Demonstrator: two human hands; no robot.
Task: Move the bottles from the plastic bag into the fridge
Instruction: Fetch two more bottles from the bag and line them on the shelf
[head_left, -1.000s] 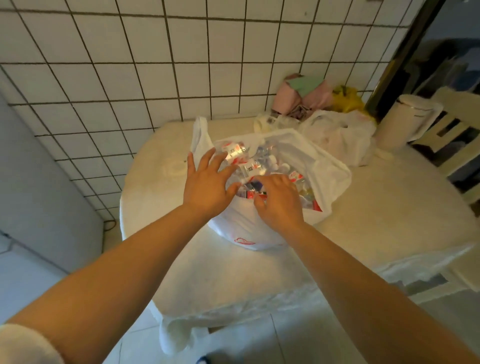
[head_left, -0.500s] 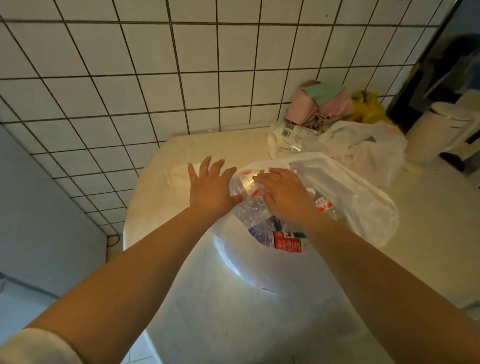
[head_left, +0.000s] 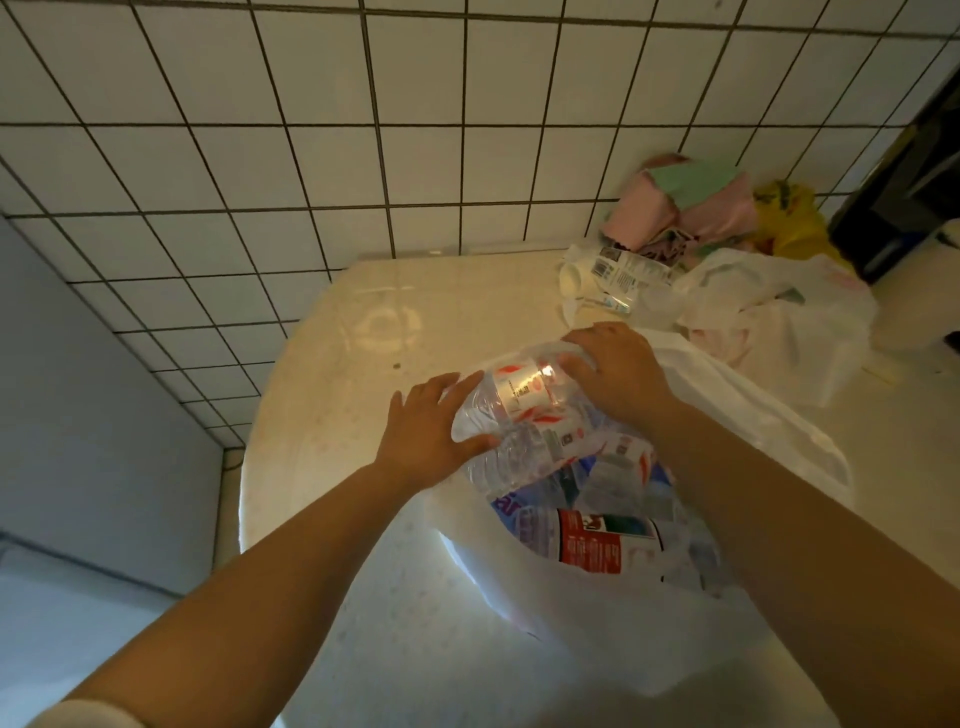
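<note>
A person's left hand (head_left: 423, 434) and right hand (head_left: 615, 371) close around opposite ends of a small cluster of clear water bottles (head_left: 519, 415), held between them just above the mouth of a white plastic bag (head_left: 587, 613). The left hand's fingers and thumb wrap the near, lower ends; the right hand's fingers curl over the red-and-white labelled far ends. Below them the bag sits open near the table's front edge, with more bottles inside, one with a red label (head_left: 597, 545) lying across the top.

By the look of it the job is barely begun: the bag appears close to full, this bundle has only cleared its rim, and no fridge is in view, so every bottle has yet to be carried over.

The table (head_left: 374, 332) is pale and glossy, with a rounded left edge. Along its back edge lie another clear bottle (head_left: 618, 270), a second crumpled white bag (head_left: 769, 317), and a heap of pink and green cloth (head_left: 680, 202) beside a yellow bag (head_left: 789, 218). A white-tiled wall (head_left: 311, 130) with dark grout rises behind.
</note>
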